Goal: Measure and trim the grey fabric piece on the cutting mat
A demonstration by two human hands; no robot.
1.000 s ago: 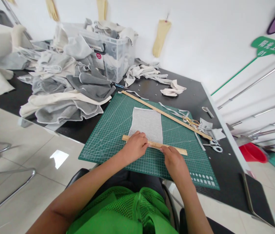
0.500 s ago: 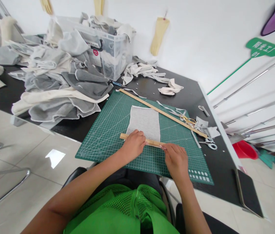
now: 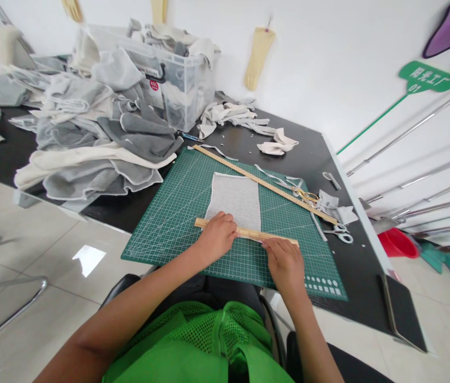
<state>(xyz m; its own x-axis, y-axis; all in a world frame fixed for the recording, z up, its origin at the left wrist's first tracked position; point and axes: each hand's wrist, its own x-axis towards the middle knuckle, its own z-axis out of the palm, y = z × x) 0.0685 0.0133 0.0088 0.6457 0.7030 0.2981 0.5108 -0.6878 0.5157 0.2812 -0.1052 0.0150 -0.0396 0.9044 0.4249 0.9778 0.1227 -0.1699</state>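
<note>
On the black table [image 3: 313,154], below a green sign [image 3: 428,77] marked "01", a green cutting mat [image 3: 169,223] carries grey cloth [image 3: 235,198], its near edge under a wooden ruler [image 3: 249,232] pressed by the left hand [image 3: 217,238], fingers spread palm-down; the right hand [image 3: 286,263] touches the ruler with bent fingers, and whether it grips cannot be told.

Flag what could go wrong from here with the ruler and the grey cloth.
1. The left hand presses only the left part of the short ruler; its right end, by the right hand, could swing askew.
2. The grey cloth lies loose on the green mat, pinned only at its near edge, so it might creep or bunch.
</note>
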